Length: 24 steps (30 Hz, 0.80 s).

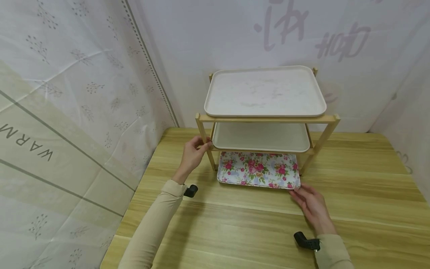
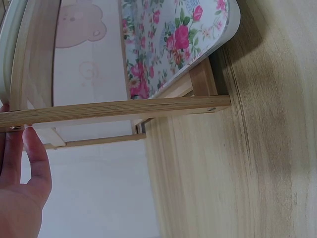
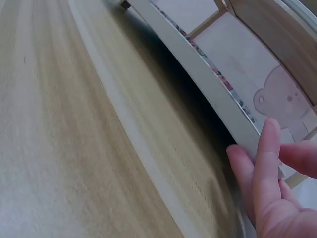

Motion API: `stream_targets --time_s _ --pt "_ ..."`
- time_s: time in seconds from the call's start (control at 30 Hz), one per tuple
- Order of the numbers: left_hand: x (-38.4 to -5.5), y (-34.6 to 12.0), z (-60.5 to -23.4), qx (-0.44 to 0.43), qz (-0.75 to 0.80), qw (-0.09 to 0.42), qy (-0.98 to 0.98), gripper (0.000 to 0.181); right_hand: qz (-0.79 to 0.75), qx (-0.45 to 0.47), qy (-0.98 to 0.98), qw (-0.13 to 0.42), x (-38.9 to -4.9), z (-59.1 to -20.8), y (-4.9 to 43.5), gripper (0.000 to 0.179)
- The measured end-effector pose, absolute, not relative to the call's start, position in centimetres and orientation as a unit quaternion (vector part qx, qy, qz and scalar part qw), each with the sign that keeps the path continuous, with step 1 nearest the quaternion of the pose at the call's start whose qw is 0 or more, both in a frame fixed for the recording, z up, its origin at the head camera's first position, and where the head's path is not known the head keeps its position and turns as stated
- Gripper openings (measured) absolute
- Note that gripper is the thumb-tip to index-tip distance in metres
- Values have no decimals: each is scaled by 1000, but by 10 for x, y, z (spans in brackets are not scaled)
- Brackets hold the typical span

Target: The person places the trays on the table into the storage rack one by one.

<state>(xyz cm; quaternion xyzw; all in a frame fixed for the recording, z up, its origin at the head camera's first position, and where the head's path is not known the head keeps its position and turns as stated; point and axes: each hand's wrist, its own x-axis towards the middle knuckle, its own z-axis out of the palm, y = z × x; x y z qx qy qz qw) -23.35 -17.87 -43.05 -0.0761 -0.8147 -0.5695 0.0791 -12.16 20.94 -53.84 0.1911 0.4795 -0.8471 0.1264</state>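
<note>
A three-level wooden rack point(image 1: 323, 140) stands on the table. My left hand point(image 1: 192, 155) grips its left front post point(image 2: 119, 110) at the height of the middle shelf, thumb on the near side. On the bottom level lies a flower-patterned tray point(image 1: 258, 170), its front edge sticking out past the rack's front. My right hand point(image 1: 313, 207) holds this tray at its front right corner. In the right wrist view, fingers point(image 3: 267, 163) reach under and along the tray's pale outer side, with a dark gap showing beneath the tray.
A white tray point(image 1: 265, 93) lies on the rack's top, and a second white tray point(image 1: 261, 137) on the middle shelf. The wood-grain table point(image 1: 245, 224) stretches in front and to both sides. Printed cloth point(image 1: 67, 93) hangs at the left and behind.
</note>
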Motion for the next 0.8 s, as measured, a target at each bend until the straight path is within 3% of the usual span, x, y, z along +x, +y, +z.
stream_targets --time_s 0.17,0.3,0.63,0.8 --pt "-234 -178 -431 -72 -566 75 -818 24 -799 178 568 85 -120 -535 201 57" --pt "-234 -178 -431 -78 -573 76 -813 25 -737 171 652 41 -121 -536 193 63" --pt "-234 -178 -432 -78 -575 85 -810 22 -522 122 844 -21 -122 -539 185 24" --pt "-234 -177 -431 -77 -572 83 -813 24 -492 128 860 -39 -122 -537 181 20"
